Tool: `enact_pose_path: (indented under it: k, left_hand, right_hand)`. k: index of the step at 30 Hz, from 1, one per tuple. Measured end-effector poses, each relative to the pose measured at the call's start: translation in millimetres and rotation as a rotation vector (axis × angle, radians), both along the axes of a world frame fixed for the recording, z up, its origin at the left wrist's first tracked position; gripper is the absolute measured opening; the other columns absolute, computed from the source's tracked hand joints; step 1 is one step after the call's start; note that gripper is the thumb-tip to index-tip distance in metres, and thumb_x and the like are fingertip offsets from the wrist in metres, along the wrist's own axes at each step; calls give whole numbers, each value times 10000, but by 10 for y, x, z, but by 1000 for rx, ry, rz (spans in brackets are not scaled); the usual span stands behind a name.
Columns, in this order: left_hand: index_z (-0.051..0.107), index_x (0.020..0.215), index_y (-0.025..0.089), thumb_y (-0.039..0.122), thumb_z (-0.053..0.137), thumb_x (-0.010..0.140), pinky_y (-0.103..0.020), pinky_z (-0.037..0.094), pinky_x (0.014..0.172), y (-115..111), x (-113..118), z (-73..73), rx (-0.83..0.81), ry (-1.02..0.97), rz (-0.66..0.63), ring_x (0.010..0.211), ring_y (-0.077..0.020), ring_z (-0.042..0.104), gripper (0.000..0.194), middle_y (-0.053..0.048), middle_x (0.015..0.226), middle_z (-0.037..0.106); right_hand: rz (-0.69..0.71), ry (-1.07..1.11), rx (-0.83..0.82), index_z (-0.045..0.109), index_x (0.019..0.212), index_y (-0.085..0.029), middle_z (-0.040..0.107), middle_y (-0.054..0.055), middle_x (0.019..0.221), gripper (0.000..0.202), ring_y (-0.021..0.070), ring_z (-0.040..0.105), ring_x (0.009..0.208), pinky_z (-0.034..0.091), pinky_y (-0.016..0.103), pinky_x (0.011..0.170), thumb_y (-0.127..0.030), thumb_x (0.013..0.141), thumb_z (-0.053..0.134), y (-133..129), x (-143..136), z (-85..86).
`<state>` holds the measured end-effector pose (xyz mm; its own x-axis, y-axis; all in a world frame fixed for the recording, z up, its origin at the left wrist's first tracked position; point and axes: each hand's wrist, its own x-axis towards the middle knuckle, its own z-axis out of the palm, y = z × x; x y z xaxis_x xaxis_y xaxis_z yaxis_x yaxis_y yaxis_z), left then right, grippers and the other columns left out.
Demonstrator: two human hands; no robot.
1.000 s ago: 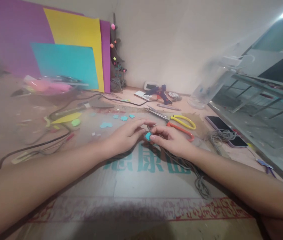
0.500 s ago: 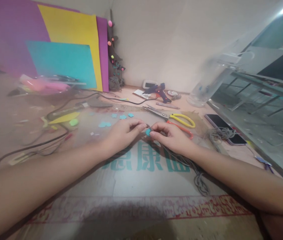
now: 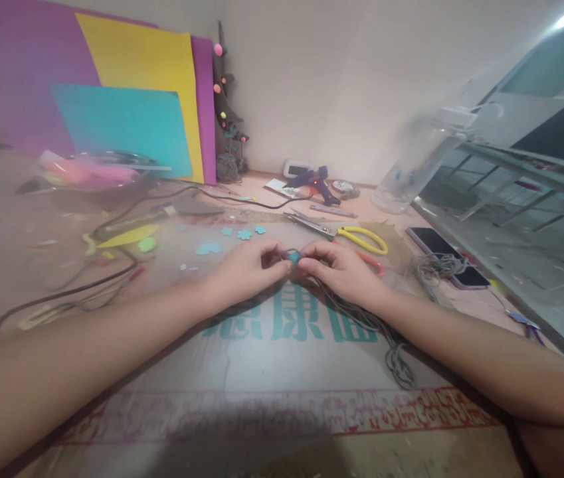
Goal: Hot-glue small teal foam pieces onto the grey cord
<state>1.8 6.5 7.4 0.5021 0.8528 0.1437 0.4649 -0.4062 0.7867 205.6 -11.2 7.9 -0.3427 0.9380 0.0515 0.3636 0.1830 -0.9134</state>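
A small teal piece is pinched between my two hands above the middle of the covered table. My left hand holds its left side with thumb and forefinger, where a grey cord loops over the piece. On its right side, my right hand grips the piece between thumb and fingertips. The grey cord trails from under my right hand toward the lower right and ends in a loose bundle. Several teal flower cutouts lie behind my left hand.
Scissors with yellow and orange handles lie behind my right hand. Farther back is a glue gun. A phone with grey yarn on it and a clear jug are at right. Foam sheets stand back left.
My left fingers have come in against the teal piece, narrowing the gap between my hands. The cord now loops over the piece.
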Motion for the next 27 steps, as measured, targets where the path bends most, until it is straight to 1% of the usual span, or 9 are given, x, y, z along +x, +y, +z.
enact_pose_path:
  k: [3, 6, 12, 16, 19, 22, 24, 27]
  left_hand:
    - [654, 823, 176, 409, 547, 858, -276, 380, 632, 14, -4, -20, -28, -25, 12, 696, -156, 549, 259, 4, 727, 629]
    - [649, 816, 178, 407, 539, 863, -276, 375, 621, 17, -1, -26, -35, -30, 8, 677, -151, 540, 259, 7, 717, 626]
    - [662, 823, 179, 419, 532, 871, -280, 375, 631, -3, 5, 1, -17, -2, 10, 691, -161, 555, 277, -2, 728, 645]
    - [668, 835, 180, 415, 535, 875, -282, 381, 650, -6, 2, 12, 5, 8, 15, 716, -167, 567, 274, -9, 755, 657]
    - [673, 865, 180, 398, 548, 872, -286, 387, 663, -10, 7, 16, 7, 21, 31, 738, -172, 577, 251, -14, 785, 667]
    - [673, 887, 182, 416, 554, 878, -290, 393, 664, -15, 12, 20, -15, 9, 26, 741, -174, 578, 262, -14, 794, 668]
    - [661, 899, 183, 434, 522, 903, -292, 397, 667, -12, 8, 17, -26, -22, 20, 741, -173, 575, 287, -13, 798, 663]
    - [625, 861, 182, 431, 468, 940, -292, 389, 668, 4, -6, 4, 3, -44, 45, 730, -167, 552, 305, -8, 782, 633]
  right_hand:
    - [27, 35, 10, 650, 880, -186, 649, -3, 730, 196, 135, 606, 662, 509, 280, 650, -378, 859, 623, 20, 12, -7]
    - [12, 58, 37, 661, 919, -184, 660, -2, 734, 206, 137, 624, 684, 511, 285, 680, -380, 871, 620, 36, 23, -5]
    - [-78, 75, 4, 650, 896, -187, 664, -5, 719, 217, 133, 603, 637, 482, 272, 607, -388, 822, 681, 13, -2, 17]
    - [-73, 88, 21, 664, 881, -184, 676, 5, 746, 209, 136, 615, 666, 475, 267, 611, -383, 821, 681, 12, -14, 10]
    - [-71, 74, 30, 660, 857, -182, 662, -3, 726, 195, 128, 603, 641, 477, 269, 616, -373, 823, 675, 23, -10, 6]
    - [-86, 48, 42, 643, 834, -183, 646, -11, 713, 196, 120, 582, 619, 466, 263, 597, -378, 833, 666, 22, -6, 9]
    - [-97, 45, 45, 628, 831, -184, 641, -14, 712, 210, 114, 569, 607, 454, 255, 578, -391, 841, 659, 12, -6, 14]
    - [-110, 42, 36, 607, 830, -186, 629, -19, 683, 227, 104, 537, 566, 429, 243, 532, -409, 853, 649, -9, -11, 24]
